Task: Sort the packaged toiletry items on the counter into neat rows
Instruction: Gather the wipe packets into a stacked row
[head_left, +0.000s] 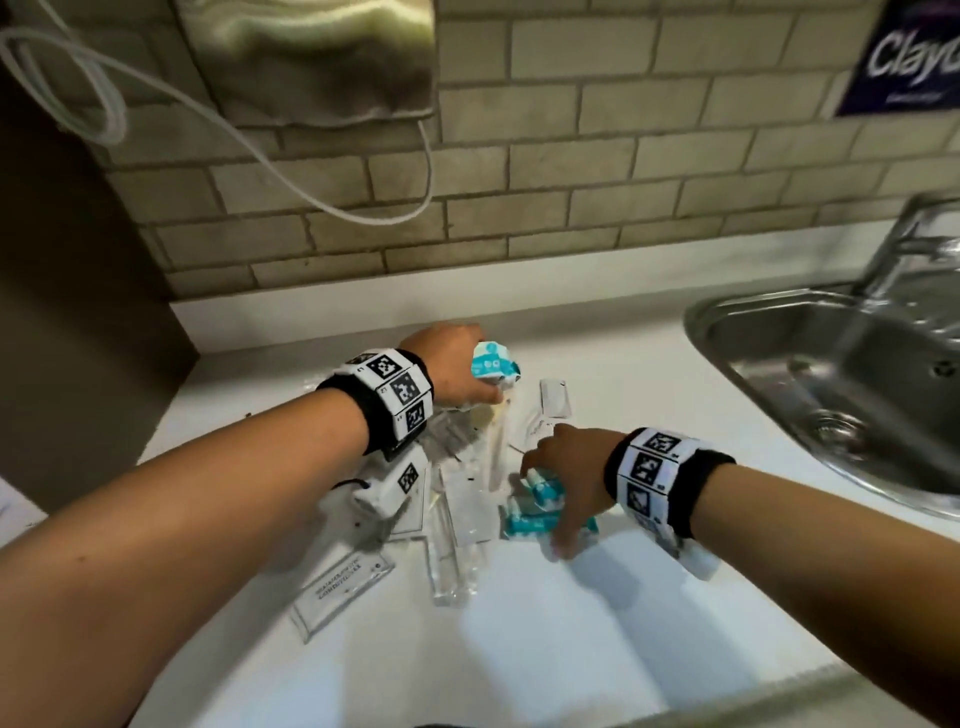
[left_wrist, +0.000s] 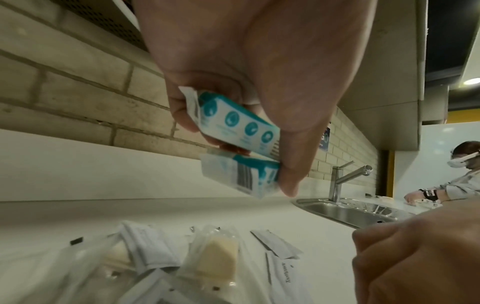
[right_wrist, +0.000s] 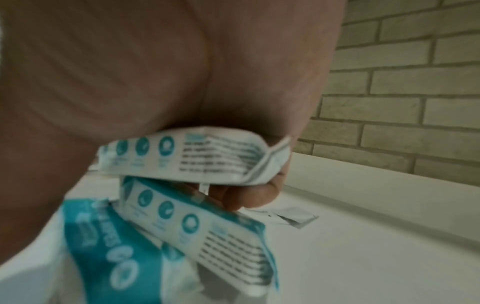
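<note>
A jumble of packaged toiletries lies on the white counter. My left hand is at the back of the pile and pinches two teal-and-white wipe packets between thumb and fingers, lifted above the counter. My right hand is at the right side of the pile, over more teal wipe packets. It grips one teal packet, and two more lie under it. Between the hands lie a clear-wrapped toothbrush, white sachets and a clear labelled pouch.
A steel sink with a tap is set into the counter on the right. The brick wall runs behind, with a hanging cloth and a looping cable. A dark panel stands at the left. Another person works beyond the sink.
</note>
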